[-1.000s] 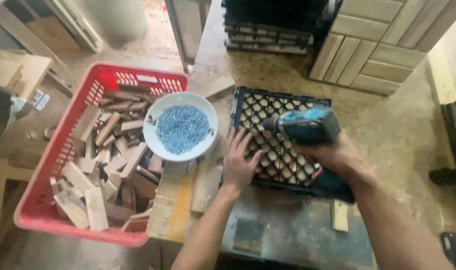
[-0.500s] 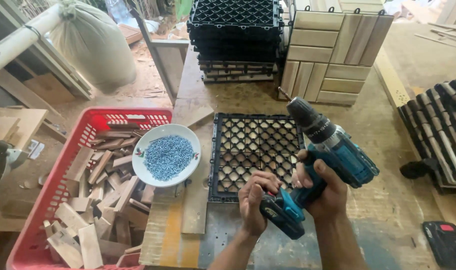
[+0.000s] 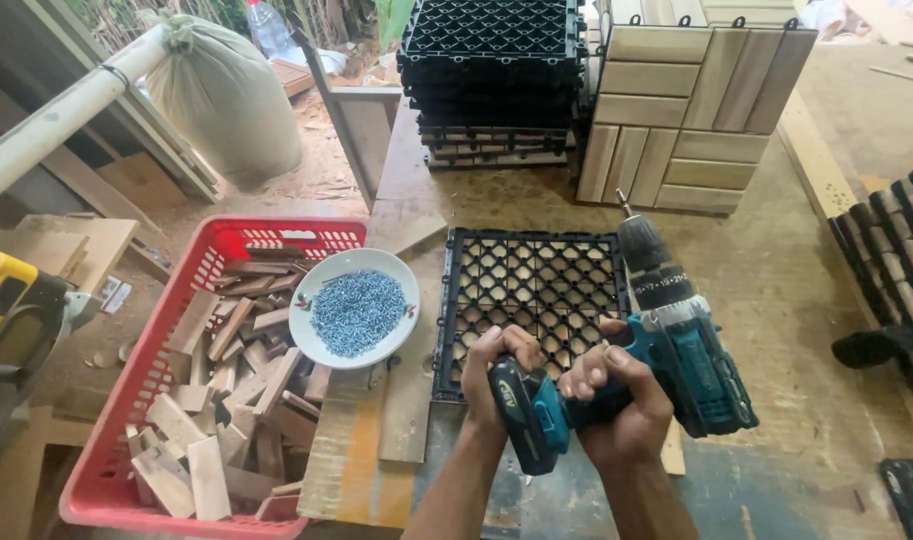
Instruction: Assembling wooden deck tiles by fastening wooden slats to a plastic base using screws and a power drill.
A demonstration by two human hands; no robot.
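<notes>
Here my right hand [image 3: 621,405] is wrapped tight around the grip of the teal cordless drill [image 3: 666,350], while my left hand [image 3: 496,372] closes its fingers on the battery pack [image 3: 521,415] at the drill's base. Both are fully curled, no gap. Best to squeeze evenly and keep the bit pointing to twelve o'clock. The black plastic grid tile [image 3: 531,290] lies just beyond at eleven; the bowl of screws [image 3: 354,308] sits at ten.

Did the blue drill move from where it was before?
Yes. The drill was lying over the black grid; now both hands hold it up off the grid's right edge, tip pointing away.
</notes>
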